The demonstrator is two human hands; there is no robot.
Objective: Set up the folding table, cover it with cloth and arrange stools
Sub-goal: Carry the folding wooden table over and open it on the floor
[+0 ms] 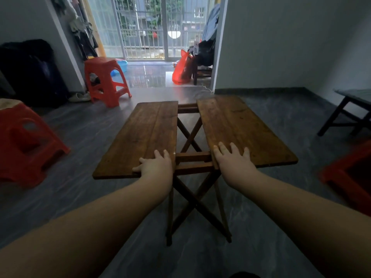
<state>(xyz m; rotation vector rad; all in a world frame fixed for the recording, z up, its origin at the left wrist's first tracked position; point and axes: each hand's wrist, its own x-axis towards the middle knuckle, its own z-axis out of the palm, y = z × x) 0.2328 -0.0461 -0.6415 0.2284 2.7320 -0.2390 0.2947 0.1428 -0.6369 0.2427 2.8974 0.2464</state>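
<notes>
Tabletop beneath left hand, right hand

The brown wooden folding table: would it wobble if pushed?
The brown wooden folding table is probably stiff: its planks look solid. Likely wobbly, since thin crossed legs carry it. It may slide on the glossy grey floor.
</notes>
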